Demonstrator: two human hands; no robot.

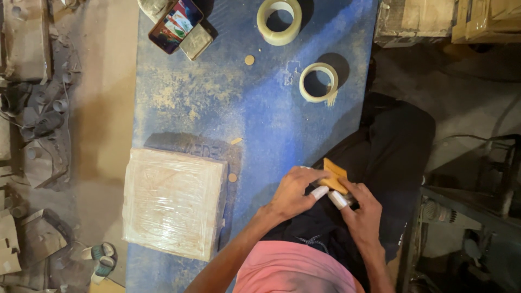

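Both of my hands hold a small flat orange-tan piece (334, 172) over my lap, just off the right edge of the blue table (260, 125). My left hand (293, 192) grips its near left side and my right hand (362, 209) grips its near right side. White tape wraps one fingertip on each hand. The lower part of the piece is hidden by my fingers.
A plastic-wrapped square stack (175, 202) lies on the table's left side. Two tape rolls (279, 20) (319, 82) sit at the far end, with a phone (175, 24), a small tin (196, 41) and small round discs (249, 59) nearby. Dusty clutter lines the floor at left.
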